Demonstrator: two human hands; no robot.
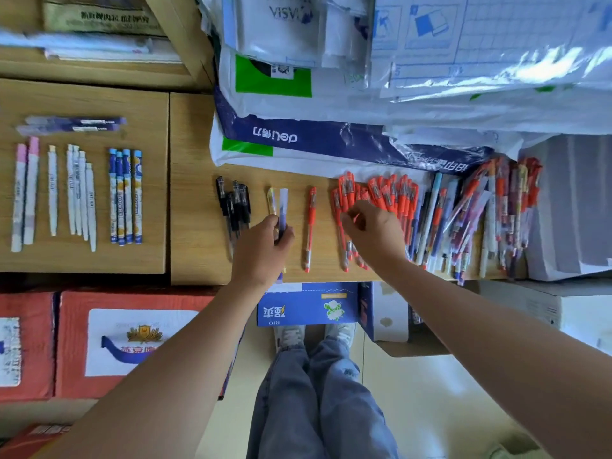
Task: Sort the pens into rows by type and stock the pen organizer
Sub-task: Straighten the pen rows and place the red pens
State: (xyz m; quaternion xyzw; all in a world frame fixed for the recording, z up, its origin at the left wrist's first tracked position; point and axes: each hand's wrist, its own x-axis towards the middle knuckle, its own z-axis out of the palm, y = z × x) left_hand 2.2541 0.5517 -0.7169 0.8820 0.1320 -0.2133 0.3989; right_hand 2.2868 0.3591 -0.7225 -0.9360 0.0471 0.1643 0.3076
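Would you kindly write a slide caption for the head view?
Left hand holds a purple pen while right hand touches the red pens on a desk.

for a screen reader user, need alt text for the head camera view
A person sorts pens on a wooden desk: the left hand grips a purple and white pen, the right hand reaches into the red pens. Black pens and sorted rows lie further left.

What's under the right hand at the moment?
Red pens lie side by side under the right hand, caps showing beyond the fingers and tips near the wrist. Their barrels are covered, so whether the fingers pinch one cannot be told.
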